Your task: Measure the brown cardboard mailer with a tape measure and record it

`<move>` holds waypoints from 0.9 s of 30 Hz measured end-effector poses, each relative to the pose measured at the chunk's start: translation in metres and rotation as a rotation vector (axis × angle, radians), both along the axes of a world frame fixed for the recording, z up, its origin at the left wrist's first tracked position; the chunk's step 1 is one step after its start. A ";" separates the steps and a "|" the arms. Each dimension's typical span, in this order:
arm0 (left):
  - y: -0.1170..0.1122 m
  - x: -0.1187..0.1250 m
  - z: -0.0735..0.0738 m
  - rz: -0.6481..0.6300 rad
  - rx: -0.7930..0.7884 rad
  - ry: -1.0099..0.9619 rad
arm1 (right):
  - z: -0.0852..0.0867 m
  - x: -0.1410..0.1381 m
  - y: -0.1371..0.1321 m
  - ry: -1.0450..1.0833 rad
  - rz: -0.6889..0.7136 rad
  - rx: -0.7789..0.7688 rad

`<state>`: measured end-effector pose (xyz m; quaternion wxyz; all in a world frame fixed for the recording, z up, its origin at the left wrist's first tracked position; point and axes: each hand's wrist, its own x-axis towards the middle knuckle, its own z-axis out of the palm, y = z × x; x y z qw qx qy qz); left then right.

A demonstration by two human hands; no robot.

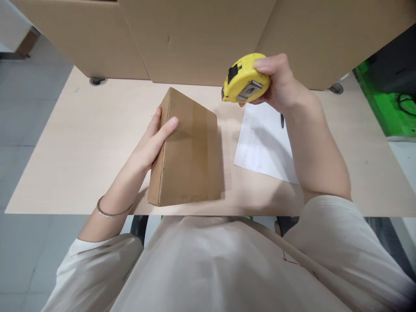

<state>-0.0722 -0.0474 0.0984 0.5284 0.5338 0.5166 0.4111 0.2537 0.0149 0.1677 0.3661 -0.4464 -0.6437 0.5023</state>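
Note:
A closed brown cardboard box (185, 151), with a strip of tape down its top face, is tilted near the front middle of the table. My left hand (156, 138) grips its left side, thumb on the top face and fingers along the far left edge. Raised above the table to the right, my right hand (276, 82) is closed around a yellow tape measure (245, 78) with a black lock button and a metal belt clip. No drawn-out blade shows. Below that hand lies a white printed sheet (260, 143), partly covered by the right forearm.
The pale wooden table (81, 147) ends just before my body. Large cardboard panels (201, 39) stand along its back edge. A dark pen (282, 120) lies on the sheet. At right are a green surface (373, 104) and a black cable (406, 104).

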 end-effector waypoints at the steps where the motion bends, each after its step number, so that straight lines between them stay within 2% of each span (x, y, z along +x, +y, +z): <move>1: -0.001 0.001 -0.003 0.000 -0.050 -0.026 | -0.004 0.000 0.000 0.006 0.004 -0.002; 3: -0.004 0.010 -0.013 0.016 -0.145 -0.109 | -0.010 -0.006 0.002 0.020 0.016 -0.006; 7: -0.018 0.039 -0.042 -0.040 -0.178 -0.292 | -0.022 -0.030 0.004 0.013 0.068 -0.038; 9: -0.026 0.046 -0.058 -0.037 -0.142 -0.212 | -0.028 -0.046 0.003 -0.002 0.106 -0.073; 11: -0.029 0.044 -0.072 0.028 -0.075 -0.011 | -0.035 -0.061 0.003 -0.013 0.156 -0.096; 13: -0.027 0.038 -0.082 0.076 -0.016 0.133 | -0.042 -0.076 0.004 -0.030 0.206 -0.094; 14: -0.023 0.035 -0.086 0.074 0.003 0.143 | -0.044 -0.082 0.004 -0.045 0.220 -0.087; 18: -0.001 0.033 -0.092 -0.041 0.056 -0.064 | -0.047 -0.100 0.008 -0.157 0.220 -0.062; 22: 0.015 0.040 -0.091 -0.167 0.032 -0.271 | -0.038 -0.096 0.010 -0.297 0.230 -0.039; 27: 0.017 0.041 -0.092 -0.082 -0.046 -0.284 | -0.034 -0.065 0.010 -0.332 0.244 -0.057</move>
